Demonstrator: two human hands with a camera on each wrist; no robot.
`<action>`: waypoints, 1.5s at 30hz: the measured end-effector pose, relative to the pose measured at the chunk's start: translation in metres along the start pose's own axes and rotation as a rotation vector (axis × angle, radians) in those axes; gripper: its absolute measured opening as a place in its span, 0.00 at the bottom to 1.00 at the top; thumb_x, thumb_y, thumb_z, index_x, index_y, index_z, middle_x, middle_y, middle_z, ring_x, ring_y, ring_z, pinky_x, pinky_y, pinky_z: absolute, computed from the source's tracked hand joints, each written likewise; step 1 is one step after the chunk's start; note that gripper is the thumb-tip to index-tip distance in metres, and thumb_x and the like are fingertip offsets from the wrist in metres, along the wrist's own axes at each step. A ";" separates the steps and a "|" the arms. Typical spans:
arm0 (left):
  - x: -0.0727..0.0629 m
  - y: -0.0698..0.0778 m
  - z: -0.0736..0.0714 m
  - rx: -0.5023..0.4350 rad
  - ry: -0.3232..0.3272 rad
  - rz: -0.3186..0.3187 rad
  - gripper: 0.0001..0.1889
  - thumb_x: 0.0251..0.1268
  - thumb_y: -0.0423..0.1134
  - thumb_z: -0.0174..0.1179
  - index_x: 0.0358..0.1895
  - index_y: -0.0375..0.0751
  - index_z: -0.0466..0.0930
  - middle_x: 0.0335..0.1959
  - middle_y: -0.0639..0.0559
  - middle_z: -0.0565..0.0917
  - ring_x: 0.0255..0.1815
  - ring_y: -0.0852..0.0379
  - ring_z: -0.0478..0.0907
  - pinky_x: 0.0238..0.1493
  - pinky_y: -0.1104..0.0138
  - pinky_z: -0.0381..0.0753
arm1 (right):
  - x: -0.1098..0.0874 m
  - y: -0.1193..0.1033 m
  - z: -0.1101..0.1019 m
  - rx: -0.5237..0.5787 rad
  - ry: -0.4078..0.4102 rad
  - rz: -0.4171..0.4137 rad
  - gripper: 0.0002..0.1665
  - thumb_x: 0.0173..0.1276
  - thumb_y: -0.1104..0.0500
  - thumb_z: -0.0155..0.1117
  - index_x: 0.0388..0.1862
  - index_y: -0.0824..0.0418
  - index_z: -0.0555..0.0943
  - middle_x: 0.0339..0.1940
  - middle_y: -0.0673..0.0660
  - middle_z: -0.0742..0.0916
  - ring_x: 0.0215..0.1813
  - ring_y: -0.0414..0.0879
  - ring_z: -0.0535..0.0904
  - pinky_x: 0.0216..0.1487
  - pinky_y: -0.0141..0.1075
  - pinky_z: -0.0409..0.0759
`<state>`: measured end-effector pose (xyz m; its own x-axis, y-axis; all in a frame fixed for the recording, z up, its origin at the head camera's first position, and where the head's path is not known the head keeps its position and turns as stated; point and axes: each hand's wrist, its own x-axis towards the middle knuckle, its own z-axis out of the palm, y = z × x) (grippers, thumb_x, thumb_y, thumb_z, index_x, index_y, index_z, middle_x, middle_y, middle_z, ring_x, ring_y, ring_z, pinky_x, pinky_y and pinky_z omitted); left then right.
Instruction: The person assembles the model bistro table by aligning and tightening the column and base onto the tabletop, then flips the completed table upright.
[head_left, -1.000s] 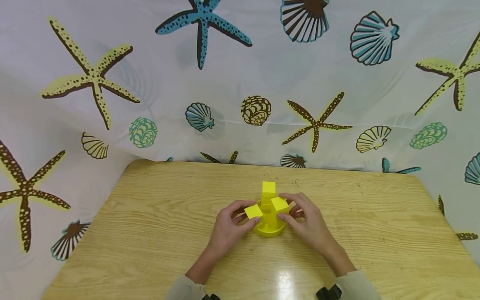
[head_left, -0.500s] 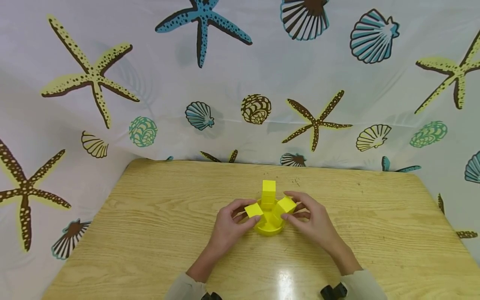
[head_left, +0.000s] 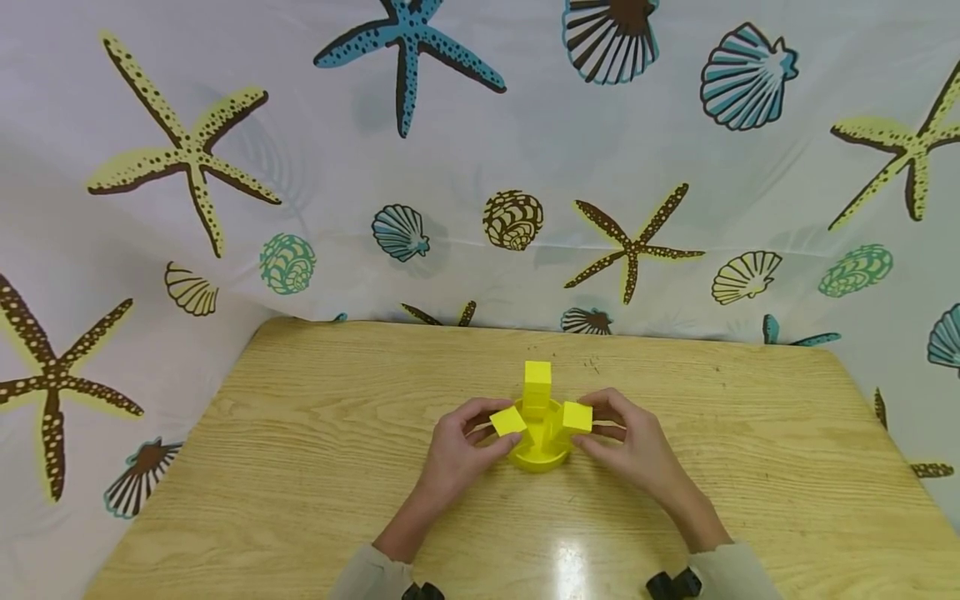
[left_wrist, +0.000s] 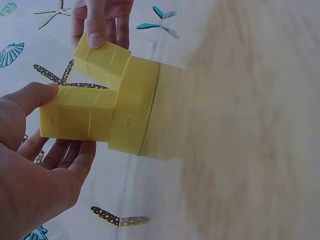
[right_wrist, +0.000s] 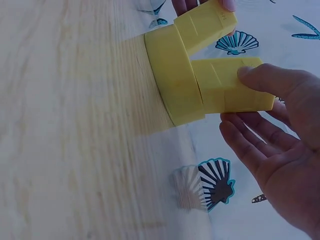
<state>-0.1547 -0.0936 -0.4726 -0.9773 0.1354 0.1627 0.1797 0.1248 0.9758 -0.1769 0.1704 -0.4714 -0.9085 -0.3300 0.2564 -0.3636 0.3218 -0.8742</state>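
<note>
A round, shallow yellow dish [head_left: 540, 463] stands on the table, with three tall yellow blocks rising from it. The left block [head_left: 507, 421] is pinched near its top by my left hand [head_left: 459, 450], thumb on one side and fingers on the other. On the opposite side, my right hand [head_left: 636, 437] grips the right block [head_left: 577, 417] in the same way. Behind them the back block [head_left: 537, 375] stands upright, untouched. In the right wrist view, the right block [right_wrist: 230, 87] meets the dish wall [right_wrist: 172, 75]; its lower end is hidden inside.
A light wooden table [head_left: 337, 400] lies under everything. A white cloth [head_left: 480, 158] printed with starfish and shells hangs behind it and along both sides. Dark wrist cameras [head_left: 673, 584] sit at the sleeves.
My right hand has moved to the right with its block, which has turned and now sits at the dish's right side. The left hand and the back block have hardly moved.
</note>
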 end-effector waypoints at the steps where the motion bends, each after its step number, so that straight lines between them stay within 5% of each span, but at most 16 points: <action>1: 0.000 0.000 -0.001 -0.003 -0.004 0.000 0.21 0.62 0.29 0.73 0.58 0.36 0.83 0.60 0.45 0.82 0.60 0.47 0.80 0.61 0.58 0.82 | 0.000 0.000 0.001 -0.009 0.005 0.002 0.25 0.62 0.66 0.78 0.56 0.61 0.79 0.54 0.59 0.86 0.54 0.54 0.85 0.53 0.39 0.86; 18: 0.000 -0.001 -0.001 0.070 0.013 0.036 0.21 0.59 0.32 0.76 0.56 0.39 0.84 0.57 0.48 0.84 0.54 0.47 0.81 0.57 0.52 0.84 | 0.001 0.002 0.007 -0.115 -0.013 -0.092 0.32 0.61 0.61 0.80 0.64 0.57 0.82 0.39 0.51 0.80 0.44 0.49 0.84 0.47 0.37 0.88; 30: 0.000 0.000 0.000 0.089 0.038 0.044 0.19 0.58 0.31 0.76 0.54 0.38 0.86 0.54 0.49 0.84 0.53 0.49 0.82 0.54 0.58 0.85 | 0.002 0.001 0.008 -0.172 -0.002 -0.143 0.32 0.58 0.61 0.81 0.62 0.60 0.82 0.39 0.50 0.79 0.44 0.49 0.83 0.47 0.39 0.89; 45: 0.001 -0.002 0.002 0.097 0.044 0.047 0.19 0.59 0.31 0.75 0.54 0.39 0.85 0.55 0.47 0.84 0.53 0.46 0.81 0.55 0.56 0.85 | 0.002 0.002 0.007 -0.160 -0.018 -0.112 0.31 0.60 0.59 0.80 0.63 0.57 0.82 0.45 0.50 0.82 0.48 0.49 0.82 0.49 0.44 0.88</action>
<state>-0.1553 -0.0916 -0.4746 -0.9710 0.1007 0.2167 0.2338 0.2139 0.9485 -0.1779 0.1645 -0.4749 -0.8572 -0.3873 0.3395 -0.4916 0.4185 -0.7637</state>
